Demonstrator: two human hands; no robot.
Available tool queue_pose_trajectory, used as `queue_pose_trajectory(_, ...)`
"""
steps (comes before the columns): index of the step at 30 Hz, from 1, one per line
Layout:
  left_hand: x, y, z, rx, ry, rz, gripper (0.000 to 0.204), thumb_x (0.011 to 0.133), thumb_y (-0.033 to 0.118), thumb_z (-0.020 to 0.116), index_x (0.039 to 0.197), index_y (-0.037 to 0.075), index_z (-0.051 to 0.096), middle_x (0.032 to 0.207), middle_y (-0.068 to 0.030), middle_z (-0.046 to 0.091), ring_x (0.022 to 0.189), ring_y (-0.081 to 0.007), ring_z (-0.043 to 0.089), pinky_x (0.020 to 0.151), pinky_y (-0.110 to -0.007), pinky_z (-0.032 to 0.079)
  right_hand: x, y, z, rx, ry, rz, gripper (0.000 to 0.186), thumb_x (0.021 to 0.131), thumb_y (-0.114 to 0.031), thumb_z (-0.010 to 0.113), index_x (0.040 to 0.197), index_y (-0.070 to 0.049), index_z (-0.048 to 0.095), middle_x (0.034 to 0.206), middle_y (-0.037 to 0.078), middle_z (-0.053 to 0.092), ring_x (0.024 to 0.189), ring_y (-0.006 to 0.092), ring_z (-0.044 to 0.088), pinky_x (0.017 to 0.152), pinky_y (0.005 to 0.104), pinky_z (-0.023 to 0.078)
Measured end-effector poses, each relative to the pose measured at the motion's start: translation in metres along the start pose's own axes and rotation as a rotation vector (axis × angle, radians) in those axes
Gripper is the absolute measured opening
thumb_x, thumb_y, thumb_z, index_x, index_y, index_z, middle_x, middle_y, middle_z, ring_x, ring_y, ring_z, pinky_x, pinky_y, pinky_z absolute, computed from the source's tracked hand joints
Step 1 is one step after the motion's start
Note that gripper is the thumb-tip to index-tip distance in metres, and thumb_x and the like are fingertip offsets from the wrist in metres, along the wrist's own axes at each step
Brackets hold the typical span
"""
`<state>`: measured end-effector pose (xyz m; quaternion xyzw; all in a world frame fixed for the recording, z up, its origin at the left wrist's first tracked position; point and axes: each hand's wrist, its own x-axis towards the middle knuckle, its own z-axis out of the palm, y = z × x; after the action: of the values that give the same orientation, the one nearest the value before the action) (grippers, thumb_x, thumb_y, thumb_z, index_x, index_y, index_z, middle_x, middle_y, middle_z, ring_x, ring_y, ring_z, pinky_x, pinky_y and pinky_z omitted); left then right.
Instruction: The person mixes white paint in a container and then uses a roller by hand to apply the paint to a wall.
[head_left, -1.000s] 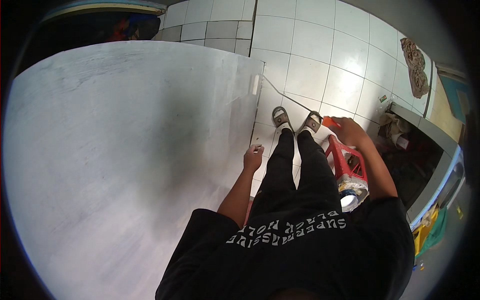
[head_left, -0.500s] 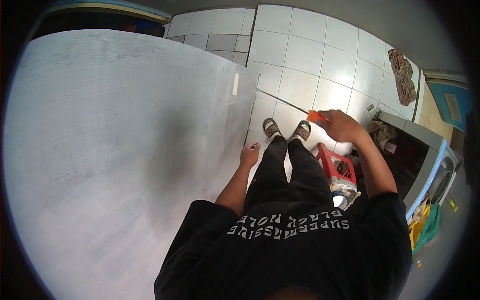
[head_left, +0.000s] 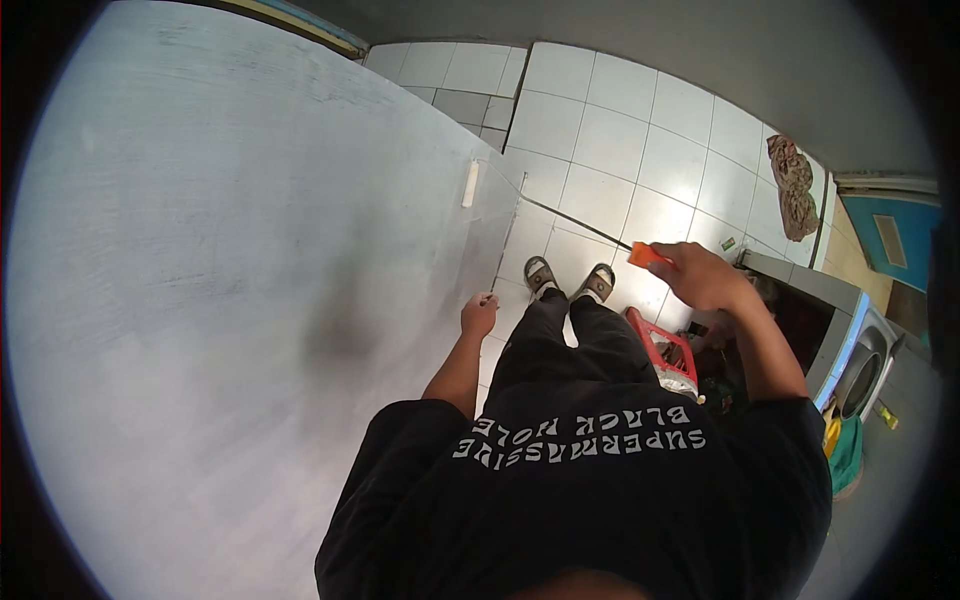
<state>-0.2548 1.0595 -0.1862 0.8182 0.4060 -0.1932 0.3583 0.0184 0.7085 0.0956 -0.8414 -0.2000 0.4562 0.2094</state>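
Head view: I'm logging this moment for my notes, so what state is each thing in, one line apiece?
left hand: closed, resting against the grey wall.
right hand: raised, gripping an orange-handled tool.
thin rod: runs from the tool toward the wall.
red crate: on the tiled floor by the feet.
cloth: crumpled at the floor's edge.

A home utility or laundry area: white floor tiles (head_left: pixel 640 150) run beside a large grey wall (head_left: pixel 200 300), with a washing machine (head_left: pixel 850 350) right of it and a crumpled rag (head_left: pixel 795 185) nearby.
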Motion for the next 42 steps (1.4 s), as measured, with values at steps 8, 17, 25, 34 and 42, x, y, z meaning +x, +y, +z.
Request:
queue_pose_trajectory(8, -0.006, 0.035, 0.008, 0.044, -0.004, 0.129, 0.036, 0.088, 0.035, 0.063, 0.11, 0.007, 0.069, 0.1, -0.0155, 0.07, 0.095, -0.0303, 0.067, 0.086, -0.039, 0.051, 0.09, -0.004, 0.047, 0.025, -0.011, 0.075, 0.044, 0.098, -0.035, 0.048, 0.118, 0.002, 0.062, 0.085, 0.02, 0.068, 0.057, 0.0296, 0.063, 0.056, 0.0416, 0.051)
queue_pose_trajectory(17, -0.006, 0.016, -0.009, 0.063, 0.044, 0.142, 0.039, 0.087, 0.038, 0.064, 0.11, 0.007, 0.068, 0.1, -0.0167, 0.07, 0.096, -0.0319, 0.066, 0.085, -0.041, 0.051, -0.018, -0.006, -0.017, 0.1, -0.016, 0.039, 0.053, 0.098, -0.039, 0.049, 0.131, 0.002, 0.055, 0.128, 0.025, 0.058, 0.123, 0.0385, 0.053, 0.104, 0.0417, 0.041)
queue_pose_trajectory(25, -0.011, 0.024, -0.011, 0.098, 0.038, 0.137, 0.039, 0.088, 0.039, 0.062, 0.11, 0.007, 0.067, 0.103, -0.0158, 0.07, 0.097, -0.0344, 0.065, 0.088, -0.043, 0.05, 0.079, -0.005, 0.011, 0.149, -0.088, 0.161, 0.048, 0.097, -0.037, 0.054, 0.125, 0.002, 0.058, 0.055, 0.003, 0.049, 0.041, 0.0141, 0.044, 0.038, 0.0314, 0.036)
queue_pose_trajectory(34, -0.022, 0.026, -0.012, -0.042, 0.078, 0.055, 0.038, 0.088, 0.039, 0.061, 0.108, 0.007, 0.068, 0.103, -0.016, 0.07, 0.101, -0.0343, 0.064, 0.09, -0.044, 0.049, -0.019, -0.017, -0.034, 0.137, 0.011, 0.035, 0.05, 0.099, -0.037, 0.05, 0.129, 0.001, 0.057, 0.059, 0.009, 0.056, 0.044, 0.0169, 0.052, 0.042, 0.0332, 0.042)
queue_pose_trajectory(42, -0.033, 0.013, 0.002, 0.07, 0.096, 0.113, 0.038, 0.088, 0.04, 0.061, 0.108, 0.008, 0.068, 0.103, -0.0165, 0.07, 0.1, -0.0344, 0.064, 0.089, -0.044, 0.049, 0.038, -0.003, 0.001, 0.252, -0.025, 0.096, 0.047, 0.097, -0.037, 0.052, 0.116, 0.005, 0.061, 0.052, 0.006, 0.051, 0.038, 0.0164, 0.046, 0.036, 0.0342, 0.036)
